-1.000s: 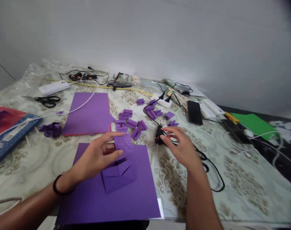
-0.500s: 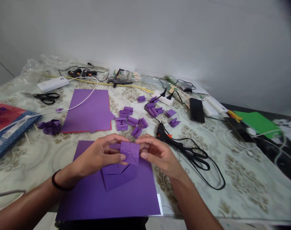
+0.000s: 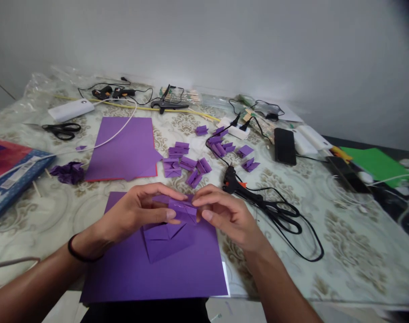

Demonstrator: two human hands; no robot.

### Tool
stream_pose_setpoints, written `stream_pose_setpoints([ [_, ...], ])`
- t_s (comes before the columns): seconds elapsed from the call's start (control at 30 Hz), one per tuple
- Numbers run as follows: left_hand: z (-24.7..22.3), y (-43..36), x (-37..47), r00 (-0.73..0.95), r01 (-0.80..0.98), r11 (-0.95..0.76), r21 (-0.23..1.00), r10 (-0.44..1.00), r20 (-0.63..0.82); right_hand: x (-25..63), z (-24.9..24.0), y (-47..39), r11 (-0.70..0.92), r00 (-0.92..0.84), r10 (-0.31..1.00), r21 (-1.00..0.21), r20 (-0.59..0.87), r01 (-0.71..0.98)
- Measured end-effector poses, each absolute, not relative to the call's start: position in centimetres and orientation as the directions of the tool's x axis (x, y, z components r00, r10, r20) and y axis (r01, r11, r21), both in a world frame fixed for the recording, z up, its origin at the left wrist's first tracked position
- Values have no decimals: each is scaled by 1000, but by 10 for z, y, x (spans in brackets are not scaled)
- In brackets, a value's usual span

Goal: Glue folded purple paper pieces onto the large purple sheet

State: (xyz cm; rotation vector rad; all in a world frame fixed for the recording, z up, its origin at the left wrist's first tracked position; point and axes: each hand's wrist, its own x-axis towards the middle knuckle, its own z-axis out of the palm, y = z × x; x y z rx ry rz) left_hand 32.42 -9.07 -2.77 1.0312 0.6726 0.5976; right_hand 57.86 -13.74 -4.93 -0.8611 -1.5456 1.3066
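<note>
Between my hands is a small folded purple paper piece (image 3: pixel 184 211), tilted above a larger purple sheet (image 3: pixel 157 282). My left hand (image 3: pixel 143 208) grips its left side with thumb and fingers. At its right edge, my right hand (image 3: pixel 222 213) pinches with the fingertips. Beneath the piece lies another folded purple paper (image 3: pixel 170 251) on the sheet. Several folded purple pieces (image 3: pixel 188 163) are scattered on the table just beyond my hands.
Right of my hands lie a black glue gun (image 3: pixel 236 184) and black-handled scissors (image 3: pixel 285 215) with a cable. A purple sheet (image 3: pixel 123 148), crumpled paper (image 3: pixel 68 172) and more scissors (image 3: pixel 63 130) are at the left. A phone (image 3: pixel 285 146) and power strip (image 3: pixel 234 128) sit farther back.
The held piece has tipped, so its face looks shorter, and my fingertips have closed in along its top edge. The view has shifted slightly.
</note>
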Motion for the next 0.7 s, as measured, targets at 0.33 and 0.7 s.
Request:
stream_pose_setpoints([
  [0.33, -27, -94, 329, 600, -113, 151, 982, 798, -54, 570, -49, -137, 220, -272, 942, -974, 197, 59],
  [0.7, -40, -103, 336, 534, 45, -30, 999, 846, 1, 550, -51, -138, 207, -126, 976, -929, 176, 306],
])
